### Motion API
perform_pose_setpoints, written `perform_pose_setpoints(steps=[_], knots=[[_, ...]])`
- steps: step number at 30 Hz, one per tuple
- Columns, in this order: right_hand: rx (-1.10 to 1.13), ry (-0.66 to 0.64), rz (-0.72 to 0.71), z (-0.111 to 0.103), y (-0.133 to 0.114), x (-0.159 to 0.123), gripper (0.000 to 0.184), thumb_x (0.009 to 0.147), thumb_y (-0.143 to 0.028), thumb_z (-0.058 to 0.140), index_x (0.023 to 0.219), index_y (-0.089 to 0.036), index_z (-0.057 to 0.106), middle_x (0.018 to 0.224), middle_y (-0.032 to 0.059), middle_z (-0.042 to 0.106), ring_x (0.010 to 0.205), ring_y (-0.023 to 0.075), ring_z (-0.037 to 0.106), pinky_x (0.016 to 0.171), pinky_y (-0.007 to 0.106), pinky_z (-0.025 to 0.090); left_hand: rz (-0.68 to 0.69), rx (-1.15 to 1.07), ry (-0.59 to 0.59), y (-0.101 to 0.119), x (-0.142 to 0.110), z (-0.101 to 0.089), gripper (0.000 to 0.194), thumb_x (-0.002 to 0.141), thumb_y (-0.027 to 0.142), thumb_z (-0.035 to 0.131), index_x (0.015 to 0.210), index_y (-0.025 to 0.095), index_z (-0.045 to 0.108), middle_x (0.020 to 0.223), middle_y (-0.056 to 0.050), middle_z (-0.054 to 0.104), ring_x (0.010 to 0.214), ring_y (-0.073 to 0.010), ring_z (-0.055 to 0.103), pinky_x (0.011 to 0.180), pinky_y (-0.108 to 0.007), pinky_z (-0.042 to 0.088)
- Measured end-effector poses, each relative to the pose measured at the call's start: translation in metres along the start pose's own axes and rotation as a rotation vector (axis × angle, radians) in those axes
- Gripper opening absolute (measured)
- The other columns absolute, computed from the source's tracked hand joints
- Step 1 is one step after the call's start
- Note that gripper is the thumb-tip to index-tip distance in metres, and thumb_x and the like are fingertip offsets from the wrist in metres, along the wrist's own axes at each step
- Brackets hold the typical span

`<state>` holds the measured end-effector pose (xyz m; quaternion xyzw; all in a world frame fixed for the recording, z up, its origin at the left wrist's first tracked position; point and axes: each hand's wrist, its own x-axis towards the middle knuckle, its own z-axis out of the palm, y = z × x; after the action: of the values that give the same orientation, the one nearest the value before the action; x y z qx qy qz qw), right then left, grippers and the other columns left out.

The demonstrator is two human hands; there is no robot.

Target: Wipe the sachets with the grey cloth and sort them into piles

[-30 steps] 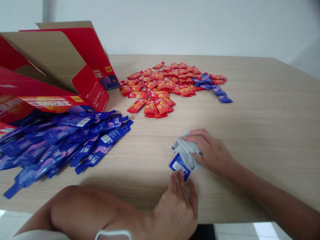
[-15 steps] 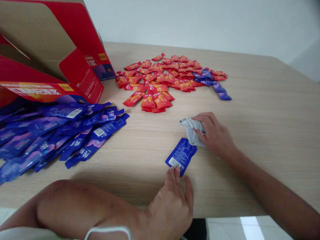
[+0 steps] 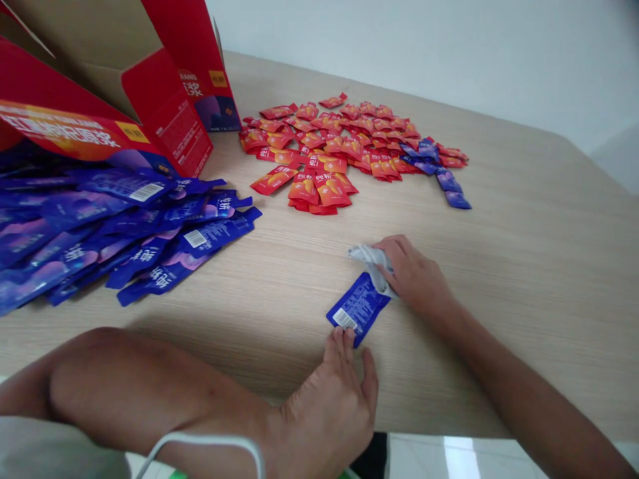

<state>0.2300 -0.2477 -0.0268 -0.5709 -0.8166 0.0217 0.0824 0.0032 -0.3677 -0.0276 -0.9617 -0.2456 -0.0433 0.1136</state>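
Note:
A single blue pouch (image 3: 358,305) with a barcode and white print lies flat on the table in front of me. Fingertips of my left hand (image 3: 337,386) press on its near end, the fingers stretched out and the thumb apart. My right hand (image 3: 417,276) is closed around a crumpled light grey cloth (image 3: 375,267). That cloth touches the far end of the pouch and covers part of it.
A pile of long blue pouches (image 3: 144,233) spreads at the left, against an open red carton (image 3: 164,113). Farther back lies a heap of small red sachets (image 3: 324,143), with a few small blue sachets (image 3: 452,186) at its right. A white cable (image 3: 219,439) crosses my left forearm.
The view has turned and tilted slightly. My right hand has shifted a little left relative to the pouch with the cloth in it. My left hand stays on the pouch.

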Motion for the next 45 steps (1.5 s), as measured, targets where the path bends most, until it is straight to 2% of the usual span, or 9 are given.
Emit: perform_pose_setpoints(steps=[5,11,14,21,25,29,31,40,45], knots=[[0.069,0.273,-0.012,-0.013,-0.013,-0.017,0.036,0.097,-0.027,0.052,0.133,-0.022,0.053,0.128,0.0144,0.059,0.117,0.0293,0.061,0.089,0.041,0.058,-0.029,0.001,0.022,0.005,0.003,0.003,0.044,0.095,0.033,0.053,0.121,0.001,0.069,0.112,-0.030,0.072,0.110,-0.0425,0.070,0.095,-0.061,0.045],[0.128,-0.073,-0.353,0.005,-0.067,-0.032,0.033,0.094,-0.017,0.055,0.126,-0.024,0.062,0.123,0.0079,0.067,0.107,0.0210,0.067,0.086,0.031,0.058,-0.003,0.008,-0.036,0.000,0.002,-0.009,0.040,0.092,0.032,0.057,0.115,0.004,0.073,0.103,-0.025,0.076,0.095,-0.0406,0.074,0.091,-0.061,0.047],[0.091,-0.105,-0.224,0.010,-0.054,-0.019,0.033,0.093,-0.018,0.058,0.125,-0.024,0.060,0.126,0.0091,0.065,0.109,0.0219,0.066,0.083,0.030,0.058,-0.003,0.019,0.000,-0.001,0.000,-0.007,0.041,0.093,0.029,0.055,0.121,0.004,0.070,0.111,-0.026,0.074,0.104,-0.0406,0.072,0.095,-0.061,0.044],[-0.015,0.062,0.016,-0.005,0.004,-0.003,0.028,0.099,-0.026,0.051,0.126,-0.021,0.055,0.124,0.0130,0.060,0.108,0.0278,0.065,0.077,0.037,0.059,0.003,0.012,0.009,0.004,0.001,0.001,0.042,0.094,0.028,0.053,0.122,0.002,0.070,0.112,-0.029,0.073,0.106,-0.0440,0.071,0.095,-0.064,0.042],[0.101,0.255,-0.098,-0.012,-0.024,-0.021,0.037,0.096,-0.021,0.054,0.133,-0.022,0.052,0.128,0.0140,0.059,0.118,0.0274,0.061,0.094,0.039,0.056,-0.009,0.000,0.011,0.005,0.005,-0.001,0.042,0.094,0.029,0.054,0.119,0.001,0.072,0.112,-0.030,0.072,0.108,-0.0471,0.069,0.092,-0.066,0.043],[0.164,0.061,-0.382,0.000,-0.068,-0.034,0.032,0.098,-0.016,0.050,0.129,-0.022,0.057,0.121,0.0097,0.065,0.109,0.0217,0.065,0.091,0.032,0.057,-0.001,-0.033,-0.061,0.005,0.006,-0.004,0.037,0.091,0.031,0.059,0.110,0.005,0.076,0.097,-0.023,0.076,0.091,-0.0409,0.073,0.084,-0.061,0.049],[0.138,-0.048,-0.379,0.007,-0.073,-0.032,0.031,0.097,-0.016,0.052,0.127,-0.022,0.059,0.122,0.0083,0.065,0.107,0.0209,0.066,0.087,0.031,0.058,-0.007,-0.024,-0.061,0.004,0.005,-0.004,0.039,0.091,0.034,0.060,0.112,0.006,0.075,0.097,-0.022,0.077,0.090,-0.0398,0.074,0.086,-0.061,0.049],[-0.018,-0.017,-0.001,0.004,-0.004,-0.002,0.028,0.098,-0.023,0.054,0.126,-0.019,0.057,0.125,0.0123,0.060,0.106,0.0259,0.066,0.075,0.035,0.060,-0.027,0.023,0.064,0.005,0.001,0.004,0.044,0.091,0.037,0.060,0.117,0.006,0.075,0.109,-0.027,0.074,0.105,-0.0444,0.071,0.093,-0.063,0.046],[0.075,0.241,-0.071,-0.009,-0.015,-0.017,0.036,0.096,-0.024,0.056,0.131,-0.019,0.054,0.126,0.0137,0.059,0.114,0.0269,0.062,0.089,0.039,0.058,-0.034,0.018,0.079,0.007,0.005,0.004,0.044,0.089,0.039,0.063,0.115,0.007,0.077,0.111,-0.026,0.074,0.106,-0.0468,0.070,0.092,-0.065,0.046]])
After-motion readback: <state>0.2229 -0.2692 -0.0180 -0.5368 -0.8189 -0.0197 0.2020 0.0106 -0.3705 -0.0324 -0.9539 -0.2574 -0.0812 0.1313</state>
